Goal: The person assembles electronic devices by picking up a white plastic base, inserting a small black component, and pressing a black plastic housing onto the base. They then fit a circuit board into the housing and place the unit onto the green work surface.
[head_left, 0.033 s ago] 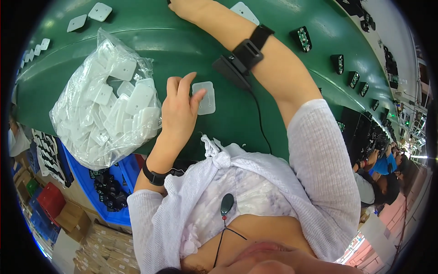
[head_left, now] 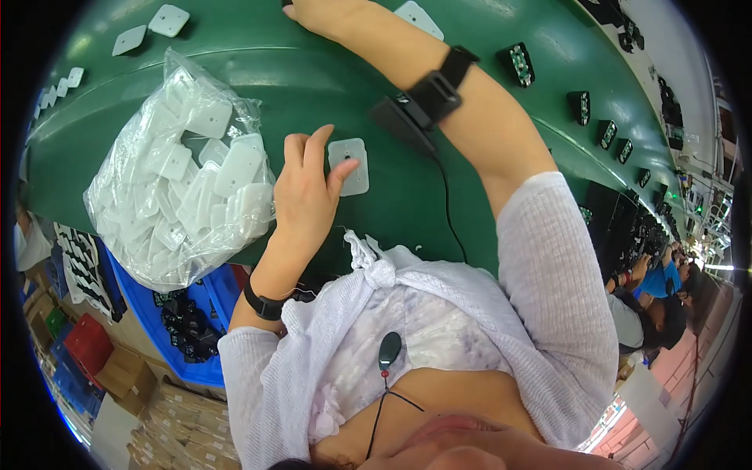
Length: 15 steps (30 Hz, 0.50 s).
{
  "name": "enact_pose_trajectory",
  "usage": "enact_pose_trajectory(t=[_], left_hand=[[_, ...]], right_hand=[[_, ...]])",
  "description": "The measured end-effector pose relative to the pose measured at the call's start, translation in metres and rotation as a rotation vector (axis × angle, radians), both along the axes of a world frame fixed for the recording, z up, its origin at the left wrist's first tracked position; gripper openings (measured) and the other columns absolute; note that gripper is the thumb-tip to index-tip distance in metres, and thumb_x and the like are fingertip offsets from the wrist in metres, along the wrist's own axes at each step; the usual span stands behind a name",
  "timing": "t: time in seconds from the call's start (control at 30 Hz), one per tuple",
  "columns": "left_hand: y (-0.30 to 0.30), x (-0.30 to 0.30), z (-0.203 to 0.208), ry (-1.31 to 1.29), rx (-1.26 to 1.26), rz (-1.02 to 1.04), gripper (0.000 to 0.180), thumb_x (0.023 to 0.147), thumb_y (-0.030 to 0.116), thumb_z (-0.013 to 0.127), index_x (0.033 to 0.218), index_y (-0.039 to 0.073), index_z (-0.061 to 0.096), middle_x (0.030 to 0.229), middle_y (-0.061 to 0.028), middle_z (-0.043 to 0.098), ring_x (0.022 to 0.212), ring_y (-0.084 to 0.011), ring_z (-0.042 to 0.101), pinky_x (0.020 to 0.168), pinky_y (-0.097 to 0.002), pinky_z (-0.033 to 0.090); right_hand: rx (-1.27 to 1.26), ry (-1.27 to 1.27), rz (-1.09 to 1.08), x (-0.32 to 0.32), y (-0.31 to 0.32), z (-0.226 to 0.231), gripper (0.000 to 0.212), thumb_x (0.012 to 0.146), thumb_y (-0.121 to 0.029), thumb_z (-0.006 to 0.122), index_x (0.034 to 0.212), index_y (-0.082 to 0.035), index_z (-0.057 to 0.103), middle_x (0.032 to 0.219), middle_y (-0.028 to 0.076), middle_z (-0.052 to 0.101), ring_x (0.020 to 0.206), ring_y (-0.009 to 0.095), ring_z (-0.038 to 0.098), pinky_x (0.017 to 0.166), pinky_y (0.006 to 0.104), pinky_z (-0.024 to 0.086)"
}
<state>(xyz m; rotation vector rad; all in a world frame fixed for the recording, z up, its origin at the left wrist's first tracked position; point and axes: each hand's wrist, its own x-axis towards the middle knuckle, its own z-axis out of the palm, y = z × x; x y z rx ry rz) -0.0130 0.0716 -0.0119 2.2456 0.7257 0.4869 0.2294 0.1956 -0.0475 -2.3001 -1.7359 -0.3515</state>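
A translucent white plate with rounded corners and small holes lies flat on the green table in front of me. Beside it is my left hand, its fingers apart and the thumb reaching over the plate's left side. My right arm stretches across to the far edge of the view. There my right hand is partly cut off, with its fingers mostly hidden. A bit of something dark shows at its fingertips, too little to name. Left of my left hand, a clear plastic bag bulges with many similar white plates.
Loose white plates lie at the far left, and another plate behind my right forearm. Black housings with green circuit boards line the right side. A cable hangs from my right wrist device. A blue bin holds dark parts.
My right forearm has shifted slightly to the right. My left hand and the bag look almost unchanged.
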Motion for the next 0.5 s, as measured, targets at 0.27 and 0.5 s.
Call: enact_pose_trajectory(t=[0.27, 0.5], left_hand=[[-0.015, -0.009, -0.01, 0.138, 0.404, -0.05, 0.077, 0.065, 0.047, 0.076, 0.123, 0.001, 0.053, 0.1, -0.0131, 0.05, 0.09, -0.0294, 0.053, 0.075, -0.0367, 0.047], [-0.018, 0.005, -0.017, 0.032, 0.374, -0.166, 0.057, 0.075, 0.015, 0.073, 0.128, 0.006, 0.051, 0.113, -0.0112, 0.053, 0.102, -0.0291, 0.052, 0.086, -0.04, 0.043]], right_hand=[[0.334, 0.979, -0.219, -0.049, -0.217, 0.074, 0.046, 0.081, -0.019, 0.078, 0.114, -0.001, 0.05, 0.101, 0.009, 0.059, 0.092, 0.013, 0.06, 0.079, 0.0276, 0.05], [0.384, 0.842, -0.332, -0.087, -0.318, 0.047, 0.045, 0.081, -0.008, 0.074, 0.123, -0.004, 0.055, 0.11, 0.007, 0.06, 0.1, 0.017, 0.058, 0.087, 0.0298, 0.047]])
